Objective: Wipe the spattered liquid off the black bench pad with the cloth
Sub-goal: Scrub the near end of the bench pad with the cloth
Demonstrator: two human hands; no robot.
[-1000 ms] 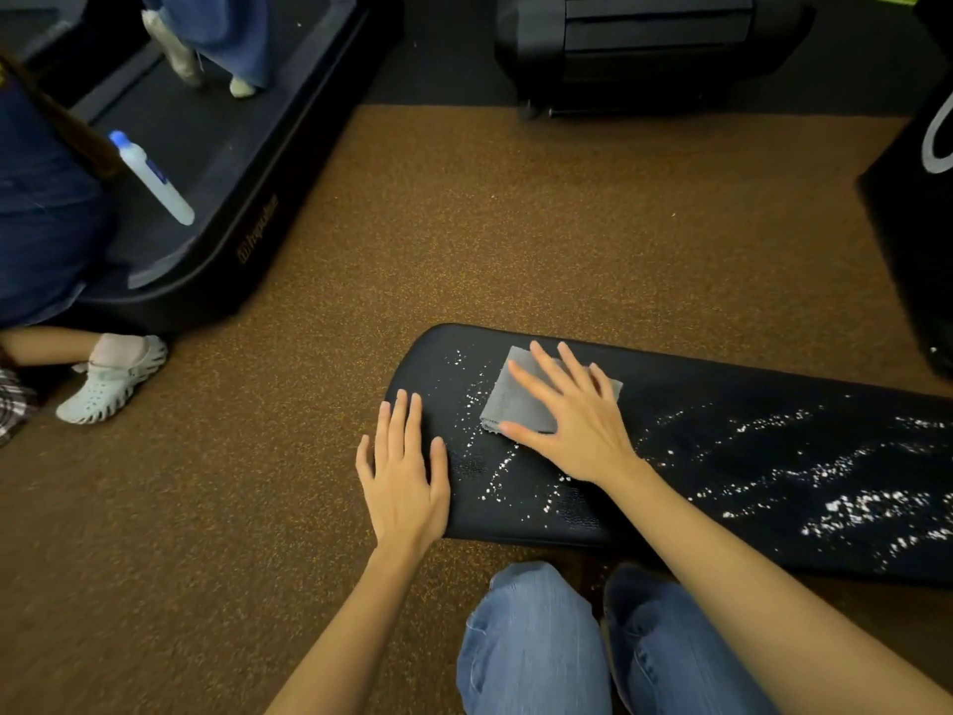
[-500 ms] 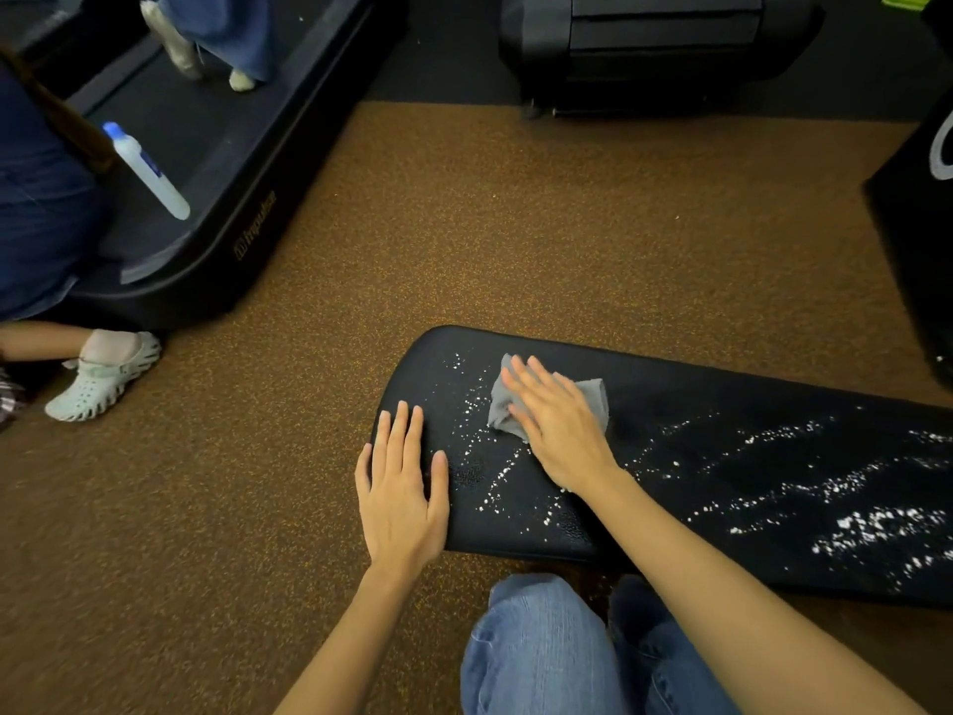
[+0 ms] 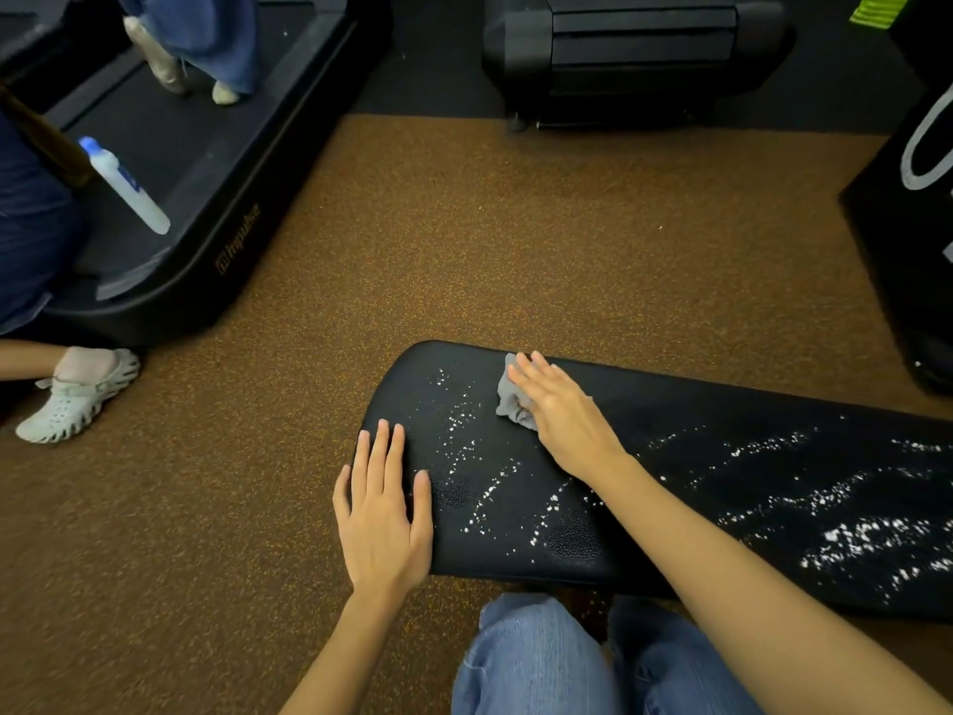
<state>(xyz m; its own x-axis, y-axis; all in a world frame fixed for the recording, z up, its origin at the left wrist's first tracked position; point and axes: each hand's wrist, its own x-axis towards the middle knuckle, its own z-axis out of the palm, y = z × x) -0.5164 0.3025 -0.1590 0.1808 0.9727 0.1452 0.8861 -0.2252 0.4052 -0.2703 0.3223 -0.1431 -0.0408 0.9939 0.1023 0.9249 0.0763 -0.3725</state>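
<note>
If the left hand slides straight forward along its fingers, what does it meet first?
Probably only bare pad: the left hand points up the bench pad's left end, left of the droplets, then brown floor.

dim indoor light | glints on wet droplets (image 3: 851, 539) | wide-angle edge bending | slight softness

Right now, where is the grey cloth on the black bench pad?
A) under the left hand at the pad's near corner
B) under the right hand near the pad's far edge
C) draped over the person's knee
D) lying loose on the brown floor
B: the right hand lies with straight fingers on the bunched grey cloth near the far edge of the black bench pad, while the left hand rests flat at the pad's end with no cloth.
</note>
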